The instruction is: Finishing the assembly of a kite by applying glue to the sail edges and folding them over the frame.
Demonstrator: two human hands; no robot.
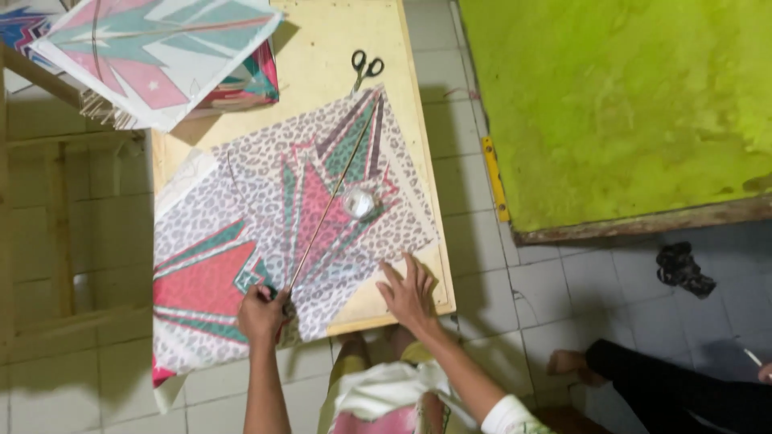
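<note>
My left hand (261, 312) pinches the near end of a thin bamboo stick (331, 191) lying along the patterned kite paper (249, 241) on the wooden table (322, 48); my right hand (410, 293) presses spread fingers flat on the paper's edge, scissors (366, 66) lying beyond.

— What lies on the board?
— A kite sheet (265, 241), leopard-spotted with pink and teal star shapes, spread flat, one corner hanging off the near edge.
— And the stick?
— A thin bamboo stick (330, 197) lies diagonally across the sheet's middle.
</note>
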